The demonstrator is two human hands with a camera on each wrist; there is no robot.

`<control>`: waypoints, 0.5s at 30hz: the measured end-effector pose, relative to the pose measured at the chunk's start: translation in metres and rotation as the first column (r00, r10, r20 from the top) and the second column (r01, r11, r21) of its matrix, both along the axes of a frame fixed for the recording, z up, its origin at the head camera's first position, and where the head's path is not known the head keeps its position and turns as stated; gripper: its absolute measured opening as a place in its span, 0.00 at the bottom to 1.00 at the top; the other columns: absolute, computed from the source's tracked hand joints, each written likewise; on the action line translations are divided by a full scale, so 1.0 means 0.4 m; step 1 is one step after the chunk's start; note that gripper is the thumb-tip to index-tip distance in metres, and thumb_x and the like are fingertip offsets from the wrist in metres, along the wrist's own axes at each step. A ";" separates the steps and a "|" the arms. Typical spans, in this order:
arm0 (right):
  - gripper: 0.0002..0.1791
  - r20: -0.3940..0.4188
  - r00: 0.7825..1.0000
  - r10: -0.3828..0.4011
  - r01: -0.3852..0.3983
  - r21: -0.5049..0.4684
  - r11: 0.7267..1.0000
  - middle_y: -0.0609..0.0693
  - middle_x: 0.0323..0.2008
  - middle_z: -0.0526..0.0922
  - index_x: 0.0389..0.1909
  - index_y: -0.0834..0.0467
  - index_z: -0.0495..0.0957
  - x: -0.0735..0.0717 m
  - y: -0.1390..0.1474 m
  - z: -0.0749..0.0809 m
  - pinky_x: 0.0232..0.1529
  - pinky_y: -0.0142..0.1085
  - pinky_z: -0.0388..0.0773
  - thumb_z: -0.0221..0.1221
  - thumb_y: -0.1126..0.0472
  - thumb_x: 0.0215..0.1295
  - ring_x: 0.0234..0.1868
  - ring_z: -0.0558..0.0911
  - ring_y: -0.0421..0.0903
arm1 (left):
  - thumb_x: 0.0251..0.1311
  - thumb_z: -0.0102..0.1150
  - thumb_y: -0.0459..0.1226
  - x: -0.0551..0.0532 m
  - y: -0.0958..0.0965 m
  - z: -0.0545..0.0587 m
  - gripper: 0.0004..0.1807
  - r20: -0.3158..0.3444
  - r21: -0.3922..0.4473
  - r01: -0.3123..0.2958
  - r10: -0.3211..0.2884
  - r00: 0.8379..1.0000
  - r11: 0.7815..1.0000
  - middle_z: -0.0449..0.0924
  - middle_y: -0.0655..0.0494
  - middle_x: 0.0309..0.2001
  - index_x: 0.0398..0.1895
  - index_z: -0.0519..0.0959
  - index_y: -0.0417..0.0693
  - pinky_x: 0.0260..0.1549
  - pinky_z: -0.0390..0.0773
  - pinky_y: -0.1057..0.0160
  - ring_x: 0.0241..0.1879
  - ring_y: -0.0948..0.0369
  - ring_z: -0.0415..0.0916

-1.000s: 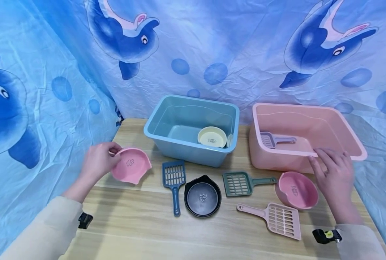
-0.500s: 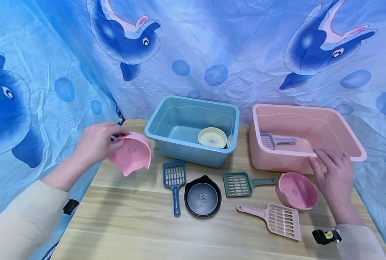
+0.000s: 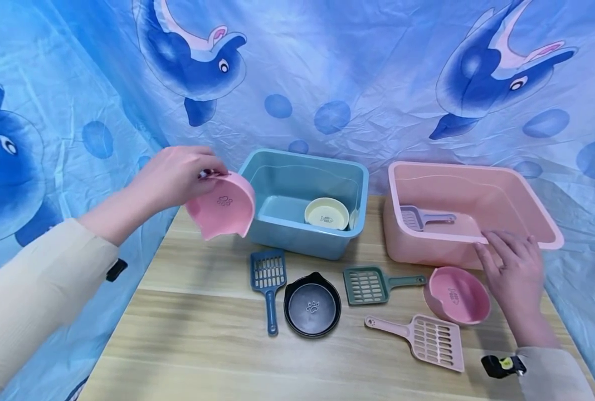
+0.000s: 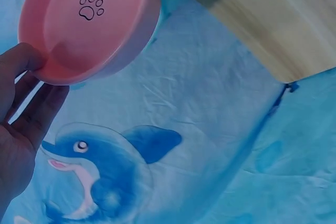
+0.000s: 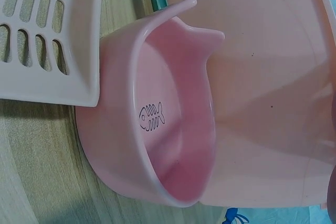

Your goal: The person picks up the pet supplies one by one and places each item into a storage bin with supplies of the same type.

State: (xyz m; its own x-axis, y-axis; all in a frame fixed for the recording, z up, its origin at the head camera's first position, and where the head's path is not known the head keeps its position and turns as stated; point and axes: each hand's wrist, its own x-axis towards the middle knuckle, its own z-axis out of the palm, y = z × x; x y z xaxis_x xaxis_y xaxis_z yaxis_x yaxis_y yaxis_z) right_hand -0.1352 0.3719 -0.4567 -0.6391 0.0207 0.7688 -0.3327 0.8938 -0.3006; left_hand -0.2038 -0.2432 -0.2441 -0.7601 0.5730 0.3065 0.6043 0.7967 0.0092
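My left hand (image 3: 184, 174) pinches the rim of a pink pet bowl (image 3: 222, 207) with a paw print inside, thumb over the edge and fingers behind. It hangs tilted above the table, overlapping the left end of the blue litter box (image 3: 302, 236) in the head view. My right hand (image 3: 515, 273) rests with fingertips on the front rim of the pink litter box (image 3: 438, 250). Just left of that hand, a second pink bowl (image 5: 152, 116) with a fishbone print lies tipped against that box. A cream bowl (image 3: 327, 213) sits inside the blue box.
On the wooden table (image 3: 217, 345) lie a blue litter scoop (image 3: 269, 284), a black bowl (image 3: 312, 305), a green scoop (image 3: 370, 284) and a pale pink scoop (image 3: 430, 340). A lilac scoop (image 3: 423, 217) lies in the pink box. A dolphin-print curtain (image 3: 367, 61) hangs close behind.
My left hand has lifted the paw-print bowl up from the table's left side and carried it rightward, toward the blue litter box, tilting it on the way. My right hand stays on the rim.
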 end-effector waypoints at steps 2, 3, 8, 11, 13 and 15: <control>0.41 0.002 1.000 0.000 0.000 0.001 1.000 0.70 0.51 0.86 0.55 0.66 0.87 -0.001 0.000 -0.003 0.82 0.61 0.57 0.51 0.29 0.78 0.57 0.80 0.73 | 0.61 0.76 0.29 -0.027 0.022 0.010 0.10 0.011 -0.007 0.022 -0.022 1.000 1.000 0.88 0.51 0.41 0.44 0.91 0.47 0.35 0.85 0.46 0.37 0.50 0.85; 0.41 0.002 1.000 0.002 -0.002 0.000 1.000 0.70 0.51 0.87 0.55 0.66 0.87 -0.001 0.000 -0.004 0.82 0.61 0.57 0.51 0.30 0.78 0.57 0.80 0.73 | 0.61 0.75 0.29 -0.040 0.033 0.013 0.10 0.016 -0.011 0.031 -0.031 0.999 0.999 0.88 0.51 0.41 0.44 0.91 0.47 0.37 0.85 0.46 0.37 0.50 0.85; 0.36 -0.003 1.000 0.003 -0.003 -0.002 1.000 0.70 0.51 0.87 0.54 0.66 0.87 -0.003 -0.001 -0.011 0.82 0.62 0.57 0.55 0.34 0.79 0.56 0.80 0.73 | 0.63 0.72 0.29 -0.107 0.084 0.027 0.09 0.050 -0.035 0.044 -0.042 0.998 0.998 0.87 0.48 0.43 0.45 0.90 0.46 0.43 0.83 0.45 0.42 0.48 0.84; 0.33 -0.013 1.000 0.004 -0.004 -0.004 1.000 0.70 0.50 0.87 0.54 0.66 0.87 -0.004 -0.002 -0.015 0.81 0.62 0.58 0.58 0.38 0.79 0.55 0.80 0.73 | 0.66 0.69 0.29 -0.147 0.115 0.029 0.09 0.076 -0.056 0.044 -0.040 0.996 0.997 0.86 0.47 0.45 0.48 0.90 0.46 0.45 0.83 0.45 0.44 0.47 0.83; 0.33 -0.023 1.000 0.004 -0.004 -0.007 1.000 0.70 0.50 0.87 0.53 0.66 0.87 -0.005 -0.002 -0.016 0.81 0.63 0.58 0.58 0.38 0.78 0.55 0.80 0.73 | 0.68 0.68 0.29 -0.173 0.136 0.028 0.09 0.090 -0.065 0.053 -0.047 0.995 0.997 0.86 0.46 0.46 0.48 0.90 0.45 0.46 0.83 0.44 0.46 0.46 0.82; 0.34 -0.028 1.000 0.001 -0.001 -0.007 1.000 0.70 0.49 0.87 0.53 0.66 0.87 -0.005 -0.002 -0.015 0.81 0.62 0.58 0.57 0.36 0.79 0.55 0.80 0.73 | 0.68 0.67 0.29 -0.200 0.154 0.022 0.09 0.100 -0.069 0.068 -0.061 0.993 0.995 0.87 0.45 0.47 0.48 0.89 0.45 0.47 0.83 0.44 0.47 0.46 0.82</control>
State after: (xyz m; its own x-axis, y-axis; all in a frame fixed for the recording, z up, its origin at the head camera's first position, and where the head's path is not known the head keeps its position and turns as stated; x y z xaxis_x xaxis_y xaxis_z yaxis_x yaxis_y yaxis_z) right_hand -0.1374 0.3713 -0.4628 -0.6174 0.0257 0.7862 -0.3418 0.8914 -0.2975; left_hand -0.2838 -0.1814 -0.2355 -0.7451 0.6397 0.1888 0.6534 0.7569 0.0143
